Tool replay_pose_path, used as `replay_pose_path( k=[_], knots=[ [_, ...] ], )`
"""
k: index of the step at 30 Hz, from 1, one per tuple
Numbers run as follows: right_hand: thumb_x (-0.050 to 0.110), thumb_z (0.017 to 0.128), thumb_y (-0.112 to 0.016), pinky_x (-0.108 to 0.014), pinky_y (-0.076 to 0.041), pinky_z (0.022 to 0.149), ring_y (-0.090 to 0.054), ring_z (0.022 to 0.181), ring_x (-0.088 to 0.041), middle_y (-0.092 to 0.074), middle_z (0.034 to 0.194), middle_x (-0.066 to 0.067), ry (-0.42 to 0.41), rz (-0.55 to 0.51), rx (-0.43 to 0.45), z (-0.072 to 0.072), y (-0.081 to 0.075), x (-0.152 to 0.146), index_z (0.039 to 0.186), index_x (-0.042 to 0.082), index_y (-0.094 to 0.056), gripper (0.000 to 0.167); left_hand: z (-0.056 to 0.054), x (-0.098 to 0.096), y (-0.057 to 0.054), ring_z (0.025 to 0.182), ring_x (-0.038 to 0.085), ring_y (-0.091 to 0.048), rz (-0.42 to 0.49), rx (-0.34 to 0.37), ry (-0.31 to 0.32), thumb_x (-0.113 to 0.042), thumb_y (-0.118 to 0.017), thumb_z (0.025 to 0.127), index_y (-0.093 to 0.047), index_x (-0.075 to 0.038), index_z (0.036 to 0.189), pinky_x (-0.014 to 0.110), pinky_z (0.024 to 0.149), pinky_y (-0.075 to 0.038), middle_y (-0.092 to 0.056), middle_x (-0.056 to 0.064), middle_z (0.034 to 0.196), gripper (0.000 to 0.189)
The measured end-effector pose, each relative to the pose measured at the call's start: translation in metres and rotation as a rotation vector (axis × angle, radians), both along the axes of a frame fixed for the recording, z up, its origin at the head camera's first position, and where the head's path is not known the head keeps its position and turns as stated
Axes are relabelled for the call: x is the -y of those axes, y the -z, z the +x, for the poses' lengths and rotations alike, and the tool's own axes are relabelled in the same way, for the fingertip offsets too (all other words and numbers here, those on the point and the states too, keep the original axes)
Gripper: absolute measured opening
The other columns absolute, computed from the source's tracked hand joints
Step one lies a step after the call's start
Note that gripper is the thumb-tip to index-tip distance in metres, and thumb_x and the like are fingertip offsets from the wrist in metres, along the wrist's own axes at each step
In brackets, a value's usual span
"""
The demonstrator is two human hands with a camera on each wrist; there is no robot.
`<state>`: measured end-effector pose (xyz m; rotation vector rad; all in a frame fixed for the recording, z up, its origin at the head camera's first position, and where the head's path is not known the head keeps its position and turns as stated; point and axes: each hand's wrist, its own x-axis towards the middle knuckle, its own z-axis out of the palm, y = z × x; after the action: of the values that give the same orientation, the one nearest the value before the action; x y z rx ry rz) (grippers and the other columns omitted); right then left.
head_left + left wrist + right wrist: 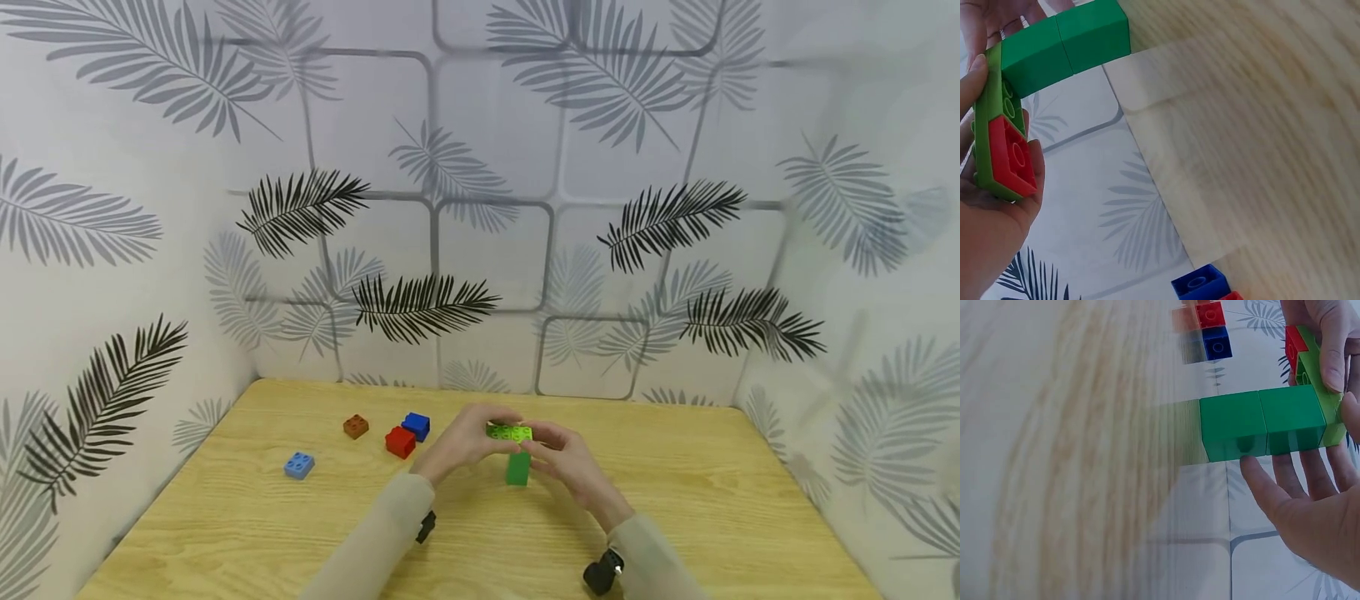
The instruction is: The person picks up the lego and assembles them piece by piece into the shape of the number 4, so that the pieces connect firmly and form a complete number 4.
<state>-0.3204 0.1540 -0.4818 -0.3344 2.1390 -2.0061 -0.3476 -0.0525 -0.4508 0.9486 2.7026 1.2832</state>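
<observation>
Two green toy bricks [517, 469] stand stacked on the table, with a long lime green brick [521, 433] lying across their top and jutting left. Under its jutting end sits a red brick [1011, 156], hidden from the head view. My left hand [467, 437] grips that end, thumb on the near side and fingers behind. On the other side, my right hand [572, 460] holds the build where the lime brick meets the stack. Its thumb is at the lime brick, and its fingers lie along the green bricks [1263, 425].
Left of my hands, a red brick [401, 442] and a blue brick [416, 427] lie close together. Farther left are an orange-brown brick [356, 427] and a light blue brick [299, 465]. A leaf-patterned wall [495, 250] borders the wooden table [697, 492] behind.
</observation>
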Motion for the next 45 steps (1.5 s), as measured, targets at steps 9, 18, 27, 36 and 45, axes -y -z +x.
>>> replay_pose_path(
  k=[9, 18, 27, 36, 45],
  knots=[
    [0.026, 0.095, -0.065, -0.049, -0.050, 0.099, -0.060, 0.120, -0.026, -0.053, 0.140, -0.019, 0.001, 0.030, -0.035, -0.003, 0.001, 0.000, 0.142, 0.006, -0.050, 0.053, 0.000, 0.018, 0.003, 0.109, 0.024, -0.064, 0.158, 0.058, -0.058, -0.029, -0.076, 0.087, -0.071, -0.013, 0.119, 0.037, 0.090, -0.054, -0.071, 0.006, 0.116, 0.037],
    [0.025, 0.095, -0.066, -0.051, -0.051, 0.097, -0.063, 0.111, -0.020, -0.057, 0.134, -0.018, 0.035, 0.030, -0.020, -0.001, -0.002, 0.004, 0.140, 0.007, -0.054, 0.050, -0.004, 0.043, 0.008, 0.101, 0.015, -0.062, 0.232, 0.123, -0.167, -0.040, -0.069, 0.091, -0.073, -0.026, 0.112, 0.036, 0.086, -0.052, -0.070, -0.005, 0.110, 0.026],
    [0.022, 0.094, -0.067, -0.047, -0.053, 0.093, -0.063, 0.101, -0.013, -0.063, 0.122, -0.011, 0.083, 0.020, -0.002, 0.000, -0.003, 0.010, 0.134, 0.007, -0.058, 0.045, -0.017, 0.076, 0.015, 0.096, 0.016, -0.065, 0.332, 0.135, -0.266, -0.025, -0.068, 0.094, -0.074, -0.018, 0.111, 0.045, 0.088, -0.053, -0.071, 0.001, 0.108, 0.020],
    [0.022, 0.094, -0.067, -0.048, -0.053, 0.093, -0.063, 0.104, -0.014, -0.062, 0.122, -0.009, 0.070, 0.011, 0.015, 0.002, -0.003, 0.009, 0.137, 0.005, -0.056, 0.048, -0.025, 0.101, 0.021, 0.108, 0.029, -0.062, 0.274, 0.133, -0.395, -0.011, -0.071, 0.089, -0.074, -0.008, 0.110, 0.044, 0.091, -0.053, -0.070, 0.010, 0.114, 0.021],
    [0.025, 0.094, -0.067, -0.050, -0.052, 0.094, -0.062, 0.108, -0.017, -0.060, 0.126, -0.011, 0.060, 0.022, 0.015, 0.004, -0.003, 0.008, 0.138, 0.009, -0.055, 0.048, -0.029, 0.115, 0.034, 0.131, 0.036, -0.047, 0.142, 0.226, -0.442, -0.007, -0.073, 0.086, -0.065, -0.008, 0.127, 0.053, 0.104, -0.043, -0.060, 0.012, 0.134, 0.042]
  ],
)
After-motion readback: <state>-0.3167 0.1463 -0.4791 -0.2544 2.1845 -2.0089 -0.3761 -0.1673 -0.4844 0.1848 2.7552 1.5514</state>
